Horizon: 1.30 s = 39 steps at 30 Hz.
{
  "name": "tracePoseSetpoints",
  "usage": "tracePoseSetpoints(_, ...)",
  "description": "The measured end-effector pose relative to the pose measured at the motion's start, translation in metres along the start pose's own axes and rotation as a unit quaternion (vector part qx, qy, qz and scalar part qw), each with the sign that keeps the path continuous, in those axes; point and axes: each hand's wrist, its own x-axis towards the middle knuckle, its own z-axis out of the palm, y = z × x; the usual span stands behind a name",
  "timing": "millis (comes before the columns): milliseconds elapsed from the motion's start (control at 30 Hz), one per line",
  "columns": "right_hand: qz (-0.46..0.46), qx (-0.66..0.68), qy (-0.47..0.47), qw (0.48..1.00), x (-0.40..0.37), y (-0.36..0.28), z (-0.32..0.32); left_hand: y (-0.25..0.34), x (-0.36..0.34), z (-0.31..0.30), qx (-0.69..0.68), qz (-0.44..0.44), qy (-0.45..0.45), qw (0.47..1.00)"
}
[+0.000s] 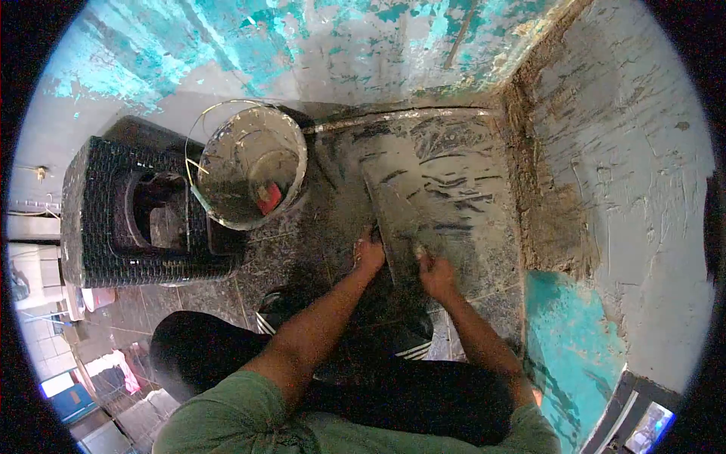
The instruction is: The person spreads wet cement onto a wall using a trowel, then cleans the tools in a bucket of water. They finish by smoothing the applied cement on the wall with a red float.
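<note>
My left hand (pixel 369 252) is closed on the dark handle of a long, flat, mortar-coated tool (pixel 380 216), which lies low over the smeared floor. Just to its right, my right hand (pixel 436 274) is closed beside the tool's grey surface; what it grips blends into the wet mortar and cannot be made out. Wet grey mortar (pixel 454 178) with dark streaks covers the floor (pixel 484 280) beyond both hands.
A mortar-stained bucket (pixel 295 170) with a red object (pixel 268 198) inside stands at the left, by a black woven-pattern plastic stool (pixel 83 219) on its side. A turquoise wall (pixel 249 45) rises ahead, a grey plastered wall (pixel 643 174) at the right. My bent legs are below.
</note>
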Motion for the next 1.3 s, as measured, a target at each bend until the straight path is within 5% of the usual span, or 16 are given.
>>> tracePoseSetpoints(67, -0.039, 0.050, 0.031, 0.998, 0.007, 0.019, 0.023, 0.024, -0.009, -0.033, 0.087, 0.011, -0.046, 0.995)
tracePoseSetpoints(200, -0.139, 0.120, 0.102, 0.978, 0.012, 0.027, 0.042, 0.093, -0.044, -0.133, 0.008, -0.056, 0.003, 0.998)
tracePoseSetpoints(300, -0.053, 0.215, 0.047, 0.974, 0.025, 0.045, 0.062, 0.099, -0.051, -0.145, 0.009, -0.054, 0.022, 0.998)
tracePoseSetpoints(400, -0.006, 0.307, -0.026, 0.951, 0.018, 0.034, 0.035, 0.084, -0.043, -0.137, 0.009, 0.035, 0.031, 0.999)
tracePoseSetpoints(433, -0.073, 0.280, 0.001, 0.957, 0.029, 0.054, 0.043, 0.087, -0.044, -0.145, -0.013, 0.040, 0.026, 0.999)
tracePoseSetpoints(500, -0.001, 0.386, -0.003, 0.923, 0.019, 0.023, 0.008, 0.128, -0.059, -0.204, -0.128, -0.018, -0.004, 0.992)
tracePoseSetpoints(600, 0.016, 0.422, 0.008, 0.906, 0.006, -0.015, -0.036, 0.106, -0.043, -0.183, -0.228, 0.012, 0.112, 0.967)
tracePoseSetpoints(700, -0.024, 0.406, 0.004, 0.914, 0.010, -0.050, -0.078, 0.093, -0.036, -0.168, -0.162, -0.040, 0.150, 0.975)
tracePoseSetpoints(767, -0.101, 0.370, -0.008, 0.923, -0.004, -0.095, -0.108, 0.104, -0.050, -0.181, -0.129, -0.040, 0.170, 0.976)
tracePoseSetpoints(833, -0.156, 0.343, -0.012, 0.926, 0.001, -0.128, -0.115, 0.088, -0.031, -0.155, -0.073, -0.206, 0.051, 0.974)
tracePoseSetpoints(867, -0.261, 0.242, 0.077, 0.931, 0.006, -0.144, -0.113, 0.087, -0.032, -0.152, -0.061, -0.235, 0.023, 0.970)
tracePoseSetpoints(933, -0.445, 0.025, 0.252, 0.859, 0.014, -0.178, -0.107, 0.104, -0.044, -0.162, -0.081, -0.173, 0.021, 0.981)
tracePoseSetpoints(1033, -0.428, -0.081, 0.185, 0.881, 0.009, -0.227, -0.091, 0.131, -0.068, -0.180, -0.140, -0.066, 0.014, 0.988)
tracePoseSetpoints(1133, -0.456, -0.212, 0.165, 0.848, 0.038, -0.240, -0.060, 0.121, -0.069, -0.156, -0.207, -0.001, 0.009, 0.978)
tracePoseSetpoints(1167, -0.504, -0.247, 0.216, 0.799, 0.053, -0.231, -0.047, 0.104, -0.058, -0.126, -0.147, 0.040, 0.019, 0.988)
tracePoseSetpoints(1300, -0.476, -0.346, 0.233, 0.774, 0.054, -0.210, -0.053, 0.124, -0.085, -0.169, -0.140, -0.020, -0.016, 0.990)
